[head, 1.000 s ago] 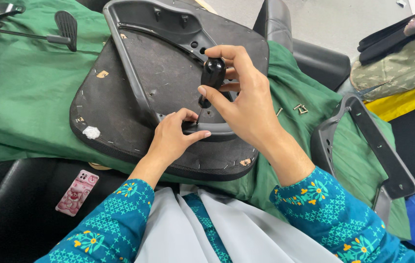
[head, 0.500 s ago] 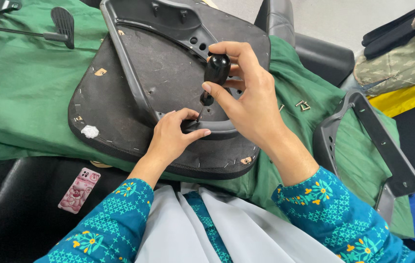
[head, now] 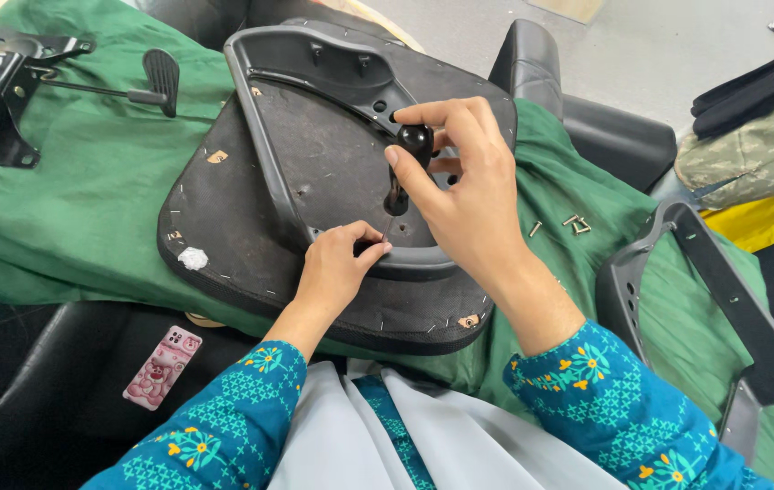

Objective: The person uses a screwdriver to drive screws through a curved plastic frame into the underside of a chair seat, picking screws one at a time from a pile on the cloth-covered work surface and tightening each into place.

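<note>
An upturned black chair seat [head: 242,227] lies on a green cloth [head: 88,209], with a curved grey plastic frame [head: 287,109] on top of it. My right hand [head: 460,191] grips the round black handle of a small screwdriver [head: 412,143] standing upright on the frame. My left hand [head: 337,268] pinches the frame's near edge beside the tool's tip; what its fingertips hold is hidden.
Several loose screws [head: 573,223] lie on the cloth right of the seat. A grey armrest bracket [head: 723,299] lies at the right. A black metal chair mechanism with lever [head: 6,91] sits top left. A pink phone [head: 162,367] rests on a black chair below.
My right hand keeps its grip on the screwdriver handle and has turned slightly on it. My left hand stays at the frame's edge.
</note>
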